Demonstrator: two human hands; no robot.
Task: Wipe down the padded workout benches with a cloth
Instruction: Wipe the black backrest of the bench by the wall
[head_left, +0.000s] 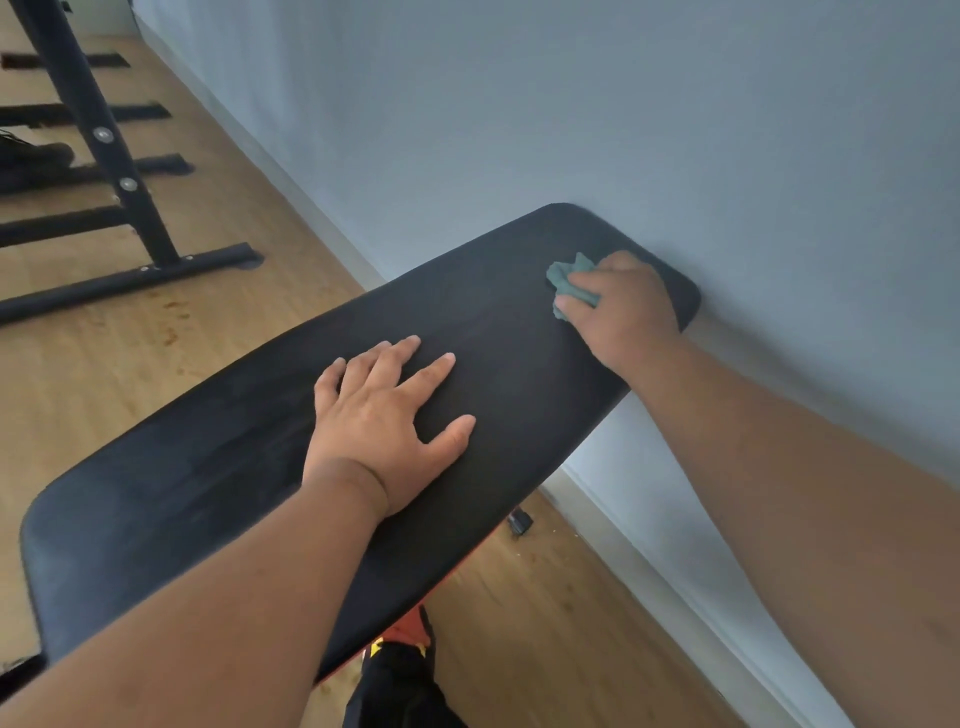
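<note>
Right hand (621, 306) has a closed grip on a small crumpled teal cloth (571, 283), fingers curled over it and pressing it down onto the black padded workout bench (218, 467). Cloth pokes out past the fingertips toward upper left of frame; most of it is hidden under the hand.

Grip sits at the far end of the pad, right of centre in frame, near the rounded end that meets the pale blue wall (675, 130). Pad's long axis runs diagonally, lower left to upper right. So nearly all the unwiped-looking length lies down-left from the cloth, back toward the camera. Judging by that, next stroke prob. pulls along the axis toward lower left.

Left hand (387, 415) lies flat, fingers spread, holding nothing, mid-pad w/ palm on the surface. It's directly in the line of a long stroke and prob. has to lift or shift.

Beyond: light wood floor (104, 374), black steel rack frame (130, 197) upper left, well apart from the bench.
</note>
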